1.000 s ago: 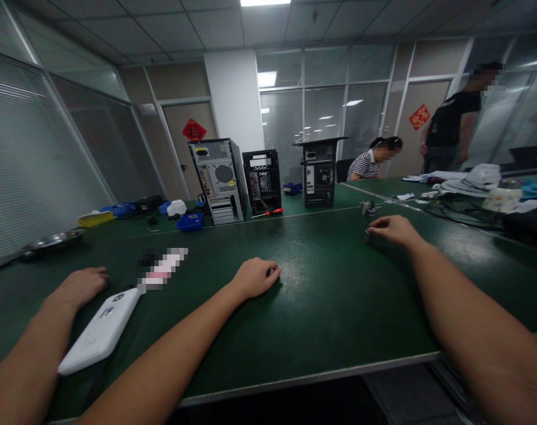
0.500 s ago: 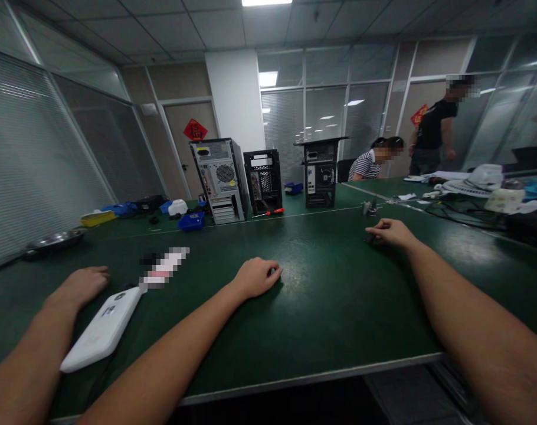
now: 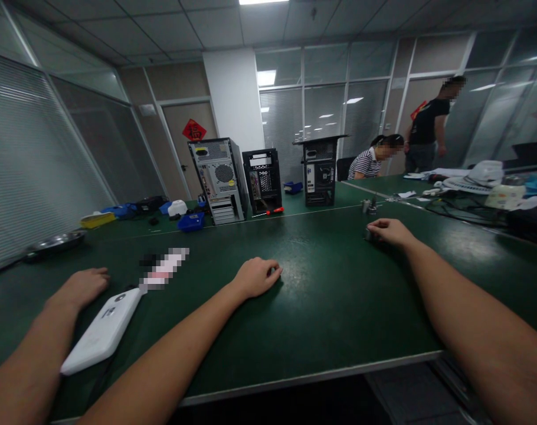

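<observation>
My left hand [image 3: 256, 277] rests on the green table with its fingers loosely curled, and nothing shows in them. Further right, my right hand [image 3: 391, 232] pinches a small grey metal cylinder [image 3: 368, 234] between thumb and fingertips, at or just above the tabletop. Its lower end is hard to make out. Just beyond that hand stand a short metal cylinder [image 3: 365, 206] and a darker metal piece with a thin upper part [image 3: 373, 206].
Three computer cases, one silver-backed [image 3: 219, 183], stand at the back, with a red-handled screwdriver [image 3: 275, 211] before them. Another person's hand [image 3: 85, 286] lies at left beside a white device [image 3: 104, 330]. A white cap [image 3: 485, 174] and cables [image 3: 463, 209] lie right.
The metal cylinder in my right hand now shows more upright; the hand has barely shifted. My left hand stays put. The standing person in the background has moved slightly left.
</observation>
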### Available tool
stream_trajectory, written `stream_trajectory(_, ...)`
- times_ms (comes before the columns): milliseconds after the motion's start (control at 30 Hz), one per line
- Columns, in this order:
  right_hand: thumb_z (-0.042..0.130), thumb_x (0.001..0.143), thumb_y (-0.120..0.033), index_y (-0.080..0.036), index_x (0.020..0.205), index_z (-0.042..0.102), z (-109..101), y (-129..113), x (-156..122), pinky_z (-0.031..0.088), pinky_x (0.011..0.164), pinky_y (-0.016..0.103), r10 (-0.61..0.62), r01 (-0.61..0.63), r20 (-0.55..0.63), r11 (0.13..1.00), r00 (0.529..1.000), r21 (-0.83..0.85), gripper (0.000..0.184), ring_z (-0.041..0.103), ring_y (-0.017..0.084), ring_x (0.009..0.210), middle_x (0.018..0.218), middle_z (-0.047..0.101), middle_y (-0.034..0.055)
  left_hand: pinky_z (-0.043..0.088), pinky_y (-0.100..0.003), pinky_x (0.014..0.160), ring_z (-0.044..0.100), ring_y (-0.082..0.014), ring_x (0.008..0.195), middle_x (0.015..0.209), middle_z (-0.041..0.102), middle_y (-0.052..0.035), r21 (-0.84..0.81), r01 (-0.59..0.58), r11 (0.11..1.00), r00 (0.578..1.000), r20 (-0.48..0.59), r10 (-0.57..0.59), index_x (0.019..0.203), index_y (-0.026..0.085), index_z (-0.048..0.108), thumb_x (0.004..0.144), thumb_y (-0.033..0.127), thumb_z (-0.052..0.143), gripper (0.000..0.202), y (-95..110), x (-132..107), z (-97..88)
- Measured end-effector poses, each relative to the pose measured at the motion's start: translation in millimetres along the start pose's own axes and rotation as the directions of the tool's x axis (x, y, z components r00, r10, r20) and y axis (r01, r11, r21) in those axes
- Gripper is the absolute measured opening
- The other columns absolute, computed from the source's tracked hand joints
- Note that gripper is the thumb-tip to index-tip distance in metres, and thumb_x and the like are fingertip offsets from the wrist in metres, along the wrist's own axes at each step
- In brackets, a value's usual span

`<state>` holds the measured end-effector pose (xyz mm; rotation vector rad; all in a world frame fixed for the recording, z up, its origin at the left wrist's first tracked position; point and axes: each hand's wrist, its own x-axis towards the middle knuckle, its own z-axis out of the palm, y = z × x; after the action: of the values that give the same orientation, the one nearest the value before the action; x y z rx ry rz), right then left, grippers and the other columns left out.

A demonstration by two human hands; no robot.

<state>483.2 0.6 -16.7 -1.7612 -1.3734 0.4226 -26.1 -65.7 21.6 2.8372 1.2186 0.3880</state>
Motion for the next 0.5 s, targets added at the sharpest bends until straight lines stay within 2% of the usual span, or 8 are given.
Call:
stream_trajectory(100, 0.073, 0.073, -0.049, -0.019, 0.101, 0.077, -0.5, -7.3, -7.8, 0.057, 0.081, 0.044, -0.065, 0.065, 0.003, 0.997, 0.998, -0.04, 0.04, 0.07, 0.028, 0.089, 0.1, 0.076, 0.0099, 0.044, -0.027, 0.066, 0.067, -0.0185, 0.072, 0.083, 0.073, -0.0047, 0.0, 0.005, 1.0, 1.0, 0.005, -0.005, 0.1, 0.023, 0.072, 0.1, 0.047, 0.044, 0.037, 0.1, -0.1, -0.7)
stream_trajectory(267, 0.073, 0.077, -0.047, -0.025, 0.103, 0.078, 5.1, -27.9, -25.0, 0.049, 0.101, 0.045, -0.148, 0.15, 0.06, 0.988, 0.987, -0.035, 0.035, 0.07, 0.027, 0.102, 0.104, 0.077, 0.0062, 0.044, -0.027, 0.066, 0.066, -0.0187, 0.073, 0.082, 0.073, -0.0041, 0.007, -0.003, 1.0, 1.0, -0.002, 0.003, 0.099, 0.024, 0.072, 0.1, 0.046, 0.044, 0.036, -1.2, -0.2, 0.6)
stream_trajectory(400, 0.075, 0.077, -0.048, -0.025, 0.108, 0.078, 13.0, -40.6, -32.8, 0.049, 0.102, 0.044, -0.144, 0.147, 0.142, 0.989, 0.979, -0.014, 0.038, 0.07, 0.027, 0.102, 0.107, 0.076, 0.0065, 0.045, -0.027, 0.068, 0.067, -0.019, 0.074, 0.084, 0.073, -0.0043, 0.001, 0.007, 1.0, 1.0, 0.006, -0.007, 0.101, 0.024, 0.072, 0.099, 0.046, 0.045, 0.035, -1.3, 0.0, 1.0)
stream_trajectory(500, 0.075, 0.077, -0.047, -0.026, 0.107, 0.079, 20.6, -44.9, -33.2, 0.049, 0.101, 0.042, -0.193, 0.205, 0.207, 0.978, 0.959, -0.036, 0.037, 0.069, 0.027, 0.102, 0.108, 0.076, 0.0061, 0.045, -0.027, 0.068, 0.067, -0.0193, 0.075, 0.084, 0.073, -0.0044, -0.001, 0.011, 1.0, 1.0, 0.012, -0.011, 0.101, 0.024, 0.072, 0.099, 0.047, 0.045, 0.036, -0.8, 0.0, 0.8)
